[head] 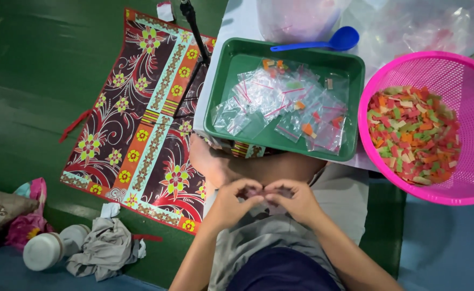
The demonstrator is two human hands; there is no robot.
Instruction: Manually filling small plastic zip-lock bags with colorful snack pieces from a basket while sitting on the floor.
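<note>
Left hand (230, 200) and right hand (296, 200) meet fingertip to fingertip over the lap, both pinched together on 1 small clear bag (272, 193). Bag is mostly hidden by the fingers, so contents and whether its strip is sealed: cannot tell.

Risks, as a judgement: the pinch is at the bag's top edge only, so if the strip is not pressed shut along its whole width, pieces could spill onto the lap or floor. Thin slick plastic could also slip from the fingertips.

Just ahead of the hands, a green tray (223, 116) holds a loose heap of filled zip bags (285, 102), some near the front rim and likely to slide off if the tray is bumped. To the right, touching or just beside the tray, a pink basket (466, 97) of red, orange, green and pale cracker pieces (412, 134). A blue spoon (323, 43) lies behind the tray.

Surface: floor level, green flooring, a patterned floral mat (140, 118) on the left, a blue floor strip on the right. Crumpled grey cloth (105, 248) and a white jar (48, 248) lie lower left.
</note>
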